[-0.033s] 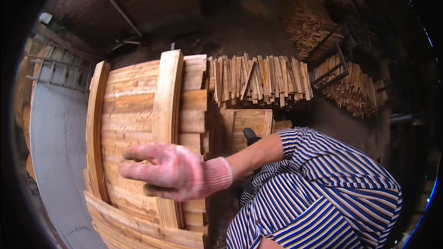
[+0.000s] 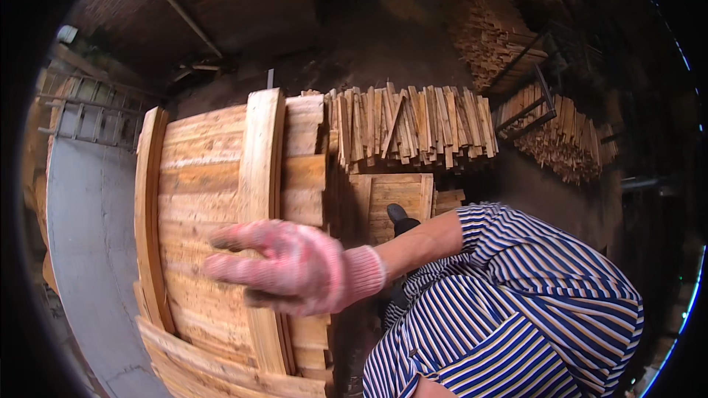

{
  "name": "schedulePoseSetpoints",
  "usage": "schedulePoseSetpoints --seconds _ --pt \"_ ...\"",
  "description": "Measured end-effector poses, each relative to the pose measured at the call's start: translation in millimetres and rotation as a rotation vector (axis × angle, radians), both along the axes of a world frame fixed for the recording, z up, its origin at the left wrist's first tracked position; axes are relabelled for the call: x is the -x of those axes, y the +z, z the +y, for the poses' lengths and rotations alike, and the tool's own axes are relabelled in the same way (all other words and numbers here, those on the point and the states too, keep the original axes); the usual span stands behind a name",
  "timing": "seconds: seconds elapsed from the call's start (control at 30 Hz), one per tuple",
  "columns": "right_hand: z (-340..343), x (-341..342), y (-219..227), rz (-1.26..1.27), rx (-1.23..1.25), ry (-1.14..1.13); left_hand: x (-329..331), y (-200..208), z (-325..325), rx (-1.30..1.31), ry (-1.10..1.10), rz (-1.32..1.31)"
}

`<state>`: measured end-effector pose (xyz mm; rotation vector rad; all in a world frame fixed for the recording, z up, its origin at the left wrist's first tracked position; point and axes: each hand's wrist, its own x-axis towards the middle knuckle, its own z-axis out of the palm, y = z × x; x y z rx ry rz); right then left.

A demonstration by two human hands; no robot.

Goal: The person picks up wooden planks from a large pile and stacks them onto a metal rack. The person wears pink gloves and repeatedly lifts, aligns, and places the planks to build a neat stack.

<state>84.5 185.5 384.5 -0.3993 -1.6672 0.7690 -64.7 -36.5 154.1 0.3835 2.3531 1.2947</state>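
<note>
My right hand (image 2: 284,269), in a pink-and-white knit glove with dirty fingertips, reaches out over a stack of wooden pallets or panels (image 2: 199,210). Its fingers are stretched and apart, with nothing held in them. Whether the glove touches the wood beneath cannot be made out. The panel on top is made of planks laid side by side, with a thick crosspiece (image 2: 259,155) under the hand and another along the left edge. A loose-looking board (image 2: 214,354) lies across the near end. Only a bit of my left arm shows at the bottom edge; that hand is out of view.
A grey metal sheet or bench (image 2: 92,250) runs along the left. Past the panels, to the right, lies a pile of short wooden slats (image 2: 417,125). A smaller wooden panel (image 2: 398,195) is on the floor by my shoe (image 2: 397,212). More slats (image 2: 564,133) sit by a metal frame (image 2: 542,107).
My right hand has drawn slightly to the right over the panel, its fingers still apart. The wooden panel appears shifted a little in view; the boards keep their arrangement.
</note>
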Motion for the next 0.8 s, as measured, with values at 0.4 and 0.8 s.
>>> schedulePoseSetpoints --seconds 0.4,0.8 --pt "25.5 -287.3 -275.6 -1.358 1.226 -0.290 -185.0 -68.5 163.7 0.399 -0.940 -0.427" --pt "-12.1 -319.9 -329.2 -1.001 1.406 -0.476 -319.2 -239.2 306.5 0.559 -1.295 -0.423"
